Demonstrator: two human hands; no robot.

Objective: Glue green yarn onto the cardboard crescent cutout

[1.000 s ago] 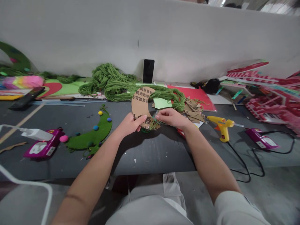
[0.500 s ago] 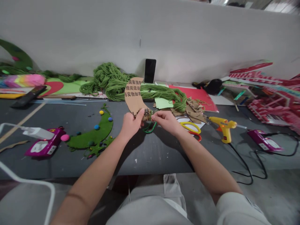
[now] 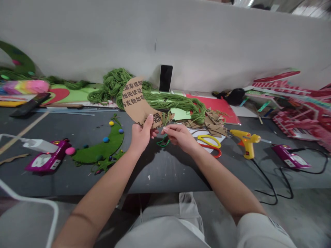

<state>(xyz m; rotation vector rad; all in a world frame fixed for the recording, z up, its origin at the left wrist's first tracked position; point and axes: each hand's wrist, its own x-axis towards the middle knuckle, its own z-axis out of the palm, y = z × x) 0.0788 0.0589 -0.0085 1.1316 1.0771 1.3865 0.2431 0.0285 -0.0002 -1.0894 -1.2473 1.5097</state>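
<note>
My left hand (image 3: 141, 134) is closed on a brown cardboard crescent (image 3: 133, 103) printed with black characters, its thumb on the face. Green yarn (image 3: 166, 119) is wound around the crescent's narrow right part. Just below that winding, my right hand (image 3: 178, 136) has thumb and forefinger pinched together; the strand between them is too small to make out for certain. Under the hands lies a looped green handle (image 3: 163, 141), partly hidden. A green felt crescent (image 3: 103, 148) with coloured pompoms rests on the table to the left.
Skeins of green yarn (image 3: 116, 84) lie along the wall beside an upright phone (image 3: 166, 78). To the right are cardboard scraps (image 3: 216, 122), yellow-and-red-handled scissors (image 3: 210, 140) and a yellow glue gun (image 3: 247, 141) with its cord. A purple power box (image 3: 48, 160) stands at left.
The cardboard crescent has tilted and shifted left in my left hand, showing more of its right end. My right hand has moved slightly left and down, off the winding.
</note>
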